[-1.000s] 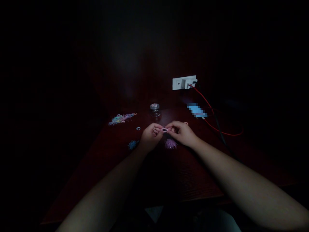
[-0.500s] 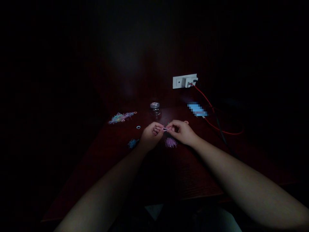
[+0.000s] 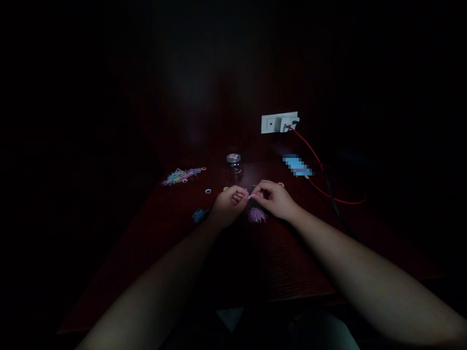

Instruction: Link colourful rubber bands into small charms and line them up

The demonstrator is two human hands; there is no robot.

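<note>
Between my fingertips stretches a small pink elastic hair band (image 3: pixel 251 196), now narrow and apparently twisted. My left hand (image 3: pixel 230 205) pinches its left end, and my right hand (image 3: pixel 273 198) pinches the other. Just below them on the dark red table (image 3: pixel 233 257) lies a pile of purple bands (image 3: pixel 257 215). A blue pile (image 3: pixel 199 215) sits to the left of my left wrist. Farther back at left is a mixed-colour heap of bands (image 3: pixel 180 176), with a single blue band (image 3: pixel 207 191) nearer me. Part of a pinkish band (image 3: pixel 280 184) shows behind my right hand.
A clear jar with a grey lid (image 3: pixel 234 164) stands behind my hands. At right lies a pixelated, light blue phone-like object (image 3: pixel 297 165), joined by a red cable (image 3: pixel 309 144) to a charger in the white wall socket (image 3: pixel 269 124). A dark cord (image 3: pixel 331 192) crosses nearby.
The pink band's open loop has narrowed into a thin, twisted-looking strand between my fingers. Both hands stay almost in place; the view has shifted slightly.
</note>
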